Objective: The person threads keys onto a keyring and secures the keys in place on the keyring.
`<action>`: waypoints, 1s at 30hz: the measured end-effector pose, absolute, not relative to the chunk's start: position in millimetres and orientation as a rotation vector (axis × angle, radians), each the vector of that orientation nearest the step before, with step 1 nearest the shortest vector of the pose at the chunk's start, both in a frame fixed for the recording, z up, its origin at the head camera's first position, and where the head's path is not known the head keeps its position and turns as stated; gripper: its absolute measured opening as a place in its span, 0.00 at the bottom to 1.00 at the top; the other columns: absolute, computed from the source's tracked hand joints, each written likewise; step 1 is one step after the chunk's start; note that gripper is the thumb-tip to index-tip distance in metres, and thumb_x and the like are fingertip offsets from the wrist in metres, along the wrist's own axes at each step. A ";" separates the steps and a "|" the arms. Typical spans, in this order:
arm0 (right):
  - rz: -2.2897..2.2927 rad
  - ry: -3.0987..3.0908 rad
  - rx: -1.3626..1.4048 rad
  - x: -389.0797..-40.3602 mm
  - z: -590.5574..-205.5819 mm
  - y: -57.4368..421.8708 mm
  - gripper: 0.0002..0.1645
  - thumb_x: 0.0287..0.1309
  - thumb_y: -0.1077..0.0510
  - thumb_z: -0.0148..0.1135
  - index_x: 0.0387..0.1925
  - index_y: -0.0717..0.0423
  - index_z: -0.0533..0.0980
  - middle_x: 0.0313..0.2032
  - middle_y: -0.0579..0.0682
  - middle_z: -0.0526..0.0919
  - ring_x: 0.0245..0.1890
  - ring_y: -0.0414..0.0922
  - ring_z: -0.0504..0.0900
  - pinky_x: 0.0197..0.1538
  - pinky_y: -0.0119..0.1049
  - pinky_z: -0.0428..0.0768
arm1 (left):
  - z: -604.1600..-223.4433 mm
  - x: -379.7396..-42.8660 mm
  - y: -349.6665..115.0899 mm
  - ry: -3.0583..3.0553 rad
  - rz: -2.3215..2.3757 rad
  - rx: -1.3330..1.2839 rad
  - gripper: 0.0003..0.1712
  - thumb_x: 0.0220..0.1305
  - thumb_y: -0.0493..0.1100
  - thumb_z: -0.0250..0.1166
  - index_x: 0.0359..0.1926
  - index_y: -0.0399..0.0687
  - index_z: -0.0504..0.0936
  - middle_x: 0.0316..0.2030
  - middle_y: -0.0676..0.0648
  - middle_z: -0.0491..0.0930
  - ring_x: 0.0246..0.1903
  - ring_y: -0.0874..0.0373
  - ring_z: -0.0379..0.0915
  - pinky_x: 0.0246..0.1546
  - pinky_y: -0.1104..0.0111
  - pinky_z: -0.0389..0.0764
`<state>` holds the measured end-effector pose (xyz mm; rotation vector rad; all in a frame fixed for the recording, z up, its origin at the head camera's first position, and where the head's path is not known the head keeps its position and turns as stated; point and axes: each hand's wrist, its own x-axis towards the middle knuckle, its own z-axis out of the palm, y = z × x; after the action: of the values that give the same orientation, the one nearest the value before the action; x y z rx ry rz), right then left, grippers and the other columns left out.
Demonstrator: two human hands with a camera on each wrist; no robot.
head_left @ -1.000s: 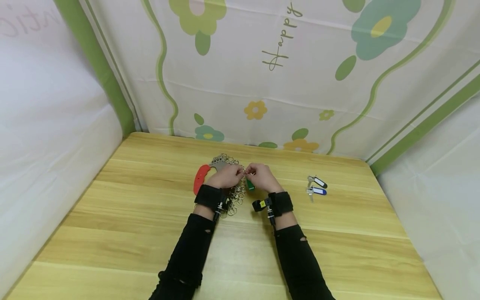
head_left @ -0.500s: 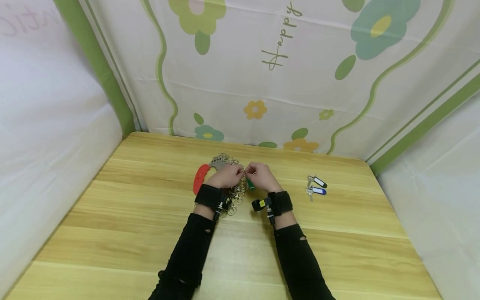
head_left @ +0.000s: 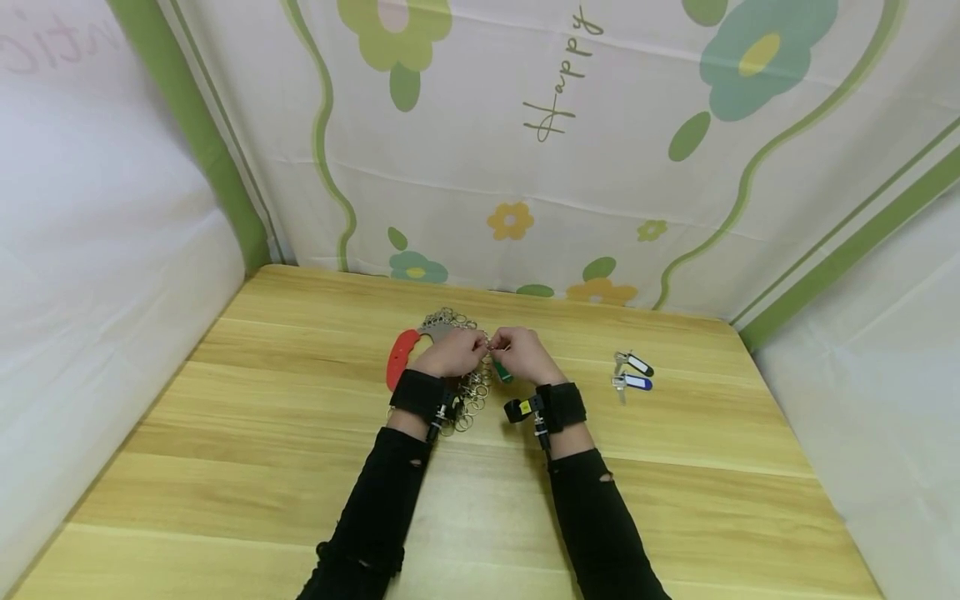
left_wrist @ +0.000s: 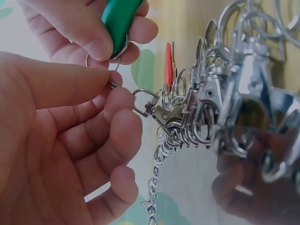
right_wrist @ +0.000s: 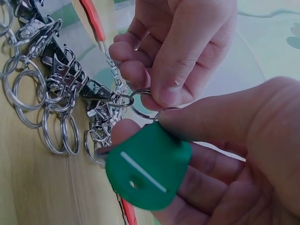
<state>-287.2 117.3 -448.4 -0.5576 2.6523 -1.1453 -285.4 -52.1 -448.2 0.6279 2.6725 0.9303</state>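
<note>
On the wooden table [head_left: 247, 500], a metal plate [head_left: 437, 331] with a red handle [head_left: 402, 358] lies partly hidden from me behind the left wrist. At its edge, the left hand [head_left: 453, 352] and right hand [head_left: 525, 357] both pinch: the right a green tag [right_wrist: 147, 166], the left a split ring [right_wrist: 138, 113]. Fingertips cover where tag and ring meet; I can't tell whether they're joined.

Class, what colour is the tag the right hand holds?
The tag is green, clearest in the right wrist view.
</note>
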 end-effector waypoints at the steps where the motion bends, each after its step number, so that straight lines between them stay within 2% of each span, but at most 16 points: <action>1: -1.145 2.650 -0.557 -286.8 -447.7 117.3 0.06 0.63 0.64 0.57 0.36 0.62 0.79 0.31 0.51 0.81 0.24 0.45 0.76 0.27 0.35 0.72 | -448.4 -285.2 -52.1 2.673 0.933 0.623 0.16 0.73 0.42 0.48 0.27 0.43 0.72 0.18 0.49 0.62 0.15 0.58 0.60 0.23 0.68 0.64; 8: -1.157 2.679 -0.486 -287.7 -451.1 116.9 0.04 0.63 0.61 0.59 0.35 0.56 0.79 0.29 0.49 0.80 0.24 0.45 0.76 0.28 0.35 0.72 | -450.6 -285.7 -52.6 2.671 0.948 0.631 0.16 0.73 0.44 0.50 0.30 0.40 0.75 0.18 0.50 0.63 0.15 0.59 0.59 0.23 0.69 0.63; 14: -1.171 2.709 -0.423 -289.3 -454.6 116.2 0.04 0.63 0.60 0.59 0.34 0.55 0.79 0.29 0.49 0.79 0.25 0.45 0.76 0.28 0.36 0.73 | -450.1 -285.8 -56.2 2.659 0.956 0.697 0.13 0.71 0.40 0.52 0.29 0.42 0.74 0.19 0.50 0.65 0.17 0.58 0.61 0.25 0.69 0.64; 19: -1.163 2.711 -0.434 -289.0 -454.8 116.7 0.04 0.63 0.60 0.59 0.35 0.55 0.79 0.29 0.48 0.79 0.24 0.44 0.76 0.27 0.36 0.73 | -449.4 -285.4 -57.2 2.658 0.951 0.695 0.10 0.70 0.38 0.53 0.36 0.38 0.79 0.24 0.48 0.72 0.20 0.57 0.65 0.28 0.67 0.66; 30: -1.112 2.694 -0.487 -289.6 -451.8 117.9 0.04 0.63 0.63 0.57 0.34 0.55 0.78 0.31 0.49 0.79 0.29 0.45 0.75 0.31 0.37 0.73 | -453.7 -288.9 -55.7 2.674 0.917 0.677 0.10 0.69 0.39 0.54 0.33 0.41 0.79 0.23 0.49 0.73 0.19 0.58 0.67 0.28 0.68 0.67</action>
<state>-289.6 117.9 -451.8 -0.4875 2.6940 -1.1120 -288.9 -55.7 -453.7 0.6766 2.6738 0.9174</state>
